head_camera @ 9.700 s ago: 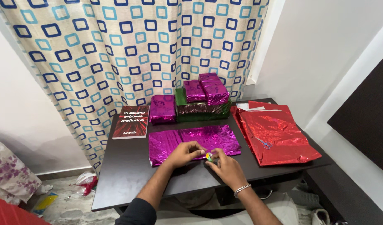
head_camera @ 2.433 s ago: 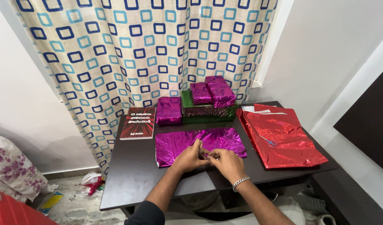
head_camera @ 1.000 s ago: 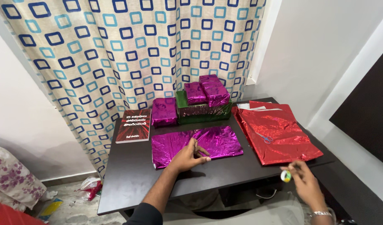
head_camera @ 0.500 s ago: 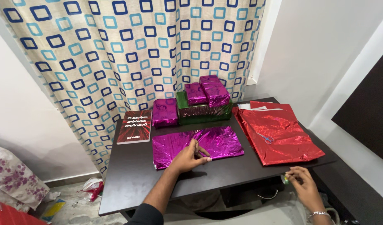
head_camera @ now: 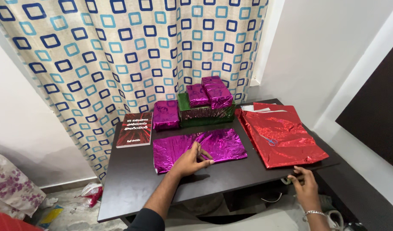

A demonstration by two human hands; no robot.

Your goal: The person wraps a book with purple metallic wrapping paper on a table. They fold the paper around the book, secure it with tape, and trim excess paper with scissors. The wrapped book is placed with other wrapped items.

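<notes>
— Where's the wrap?
— Purple foil sheet (head_camera: 200,147) lies mid-table; my left hand (head_camera: 188,161) presses it, fingers spread.
— Right hand (head_camera: 305,185)?
— At the table (head_camera: 132,184) edge, loosely curled; what it holds, I can't tell.

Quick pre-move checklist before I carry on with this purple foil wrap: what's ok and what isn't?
1. Left hand pressing the purple foil sheet flat: ok.
2. Right hand on the work: not ok, it is at the table front edge, below the red foil sheets.
3. Tape in the right hand: cannot tell.
4. Scissors within reach on the red foil: ok.
5. Book apart from the purple sheet: ok.
</notes>
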